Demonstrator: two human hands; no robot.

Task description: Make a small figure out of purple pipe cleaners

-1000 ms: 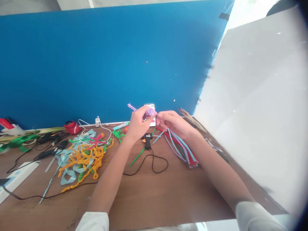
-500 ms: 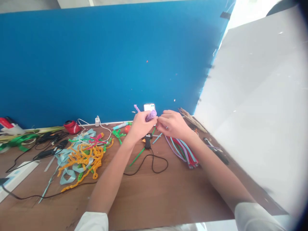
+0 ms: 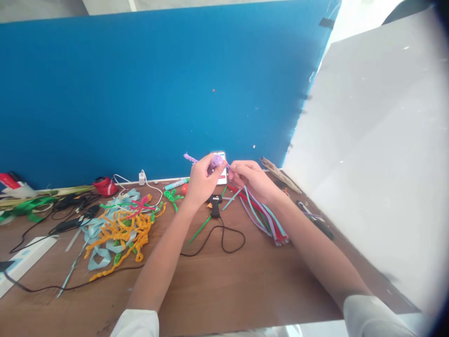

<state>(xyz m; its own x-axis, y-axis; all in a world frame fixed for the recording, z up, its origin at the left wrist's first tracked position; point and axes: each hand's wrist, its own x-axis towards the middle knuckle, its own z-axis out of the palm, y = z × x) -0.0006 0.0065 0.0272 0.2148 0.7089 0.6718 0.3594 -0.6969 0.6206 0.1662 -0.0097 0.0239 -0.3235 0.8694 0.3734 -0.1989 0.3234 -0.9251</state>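
A coiled purple pipe cleaner (image 3: 217, 160) is pinched in my left hand (image 3: 203, 182), its round spiral end facing me and a twisted tail sticking out to the left. With closed fingers, my right hand (image 3: 250, 179) grips a thin purple strand running from the coil. Behind the hands a phone (image 3: 222, 179) with a lit screen leans against the blue panel. Below them lies a black glue gun (image 3: 216, 206) with its cord. Under my right wrist rests a bundle of red, purple and light blue pipe cleaners (image 3: 268, 220).
Left of my arm is a tangle of orange pipe cleaners (image 3: 122, 234) and light blue ribbon (image 3: 100, 257). A white power strip (image 3: 26, 262) lies at the far left. A blue panel (image 3: 157, 93) stands behind, a white wall (image 3: 372, 140) to the right. A cutter (image 3: 315, 220) lies beside it.
The coil has turned to face me and shifted slightly left, its tail swinging lower. My right hand has drawn a little away, showing the strand between the hands. More of the phone shows.
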